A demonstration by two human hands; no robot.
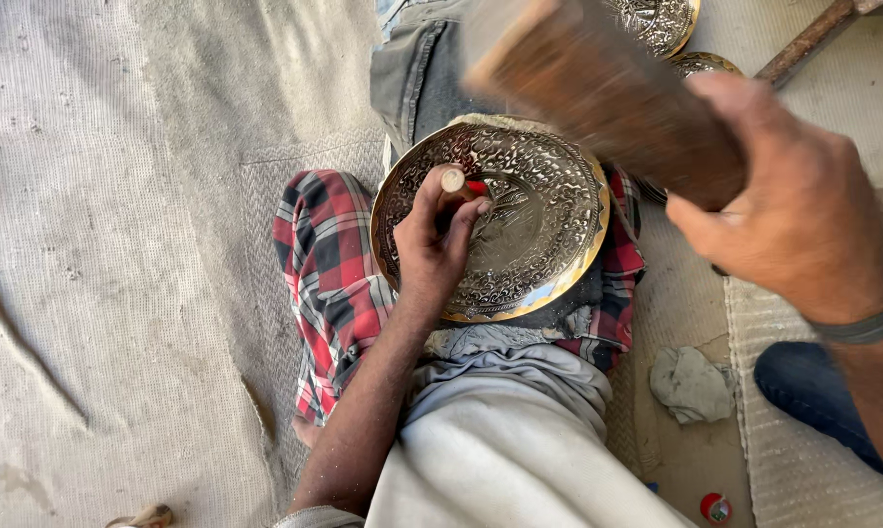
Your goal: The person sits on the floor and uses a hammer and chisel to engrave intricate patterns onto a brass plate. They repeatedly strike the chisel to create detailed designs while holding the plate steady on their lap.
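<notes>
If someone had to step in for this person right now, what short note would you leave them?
Left hand: grip shut on a punch, its tip set on the engraved plate.
Right hand: grip shut on a wooden mallet, raised above the plate and blurred.
Plate lies on a checked cloth over the lap; more engraved plates lie beyond.
Done: pattern covers most of the plate.
Left: cannot tell how much chasing remains.

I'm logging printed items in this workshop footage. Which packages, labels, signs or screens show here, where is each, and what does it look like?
Small round container or cap: on the floor at the bottom right, below the crumpled grey rag; red, with a pale patch that may be a label, too small to tell.
No signs or screens are in view, and the engraved metal plate bears only ornament.
</notes>
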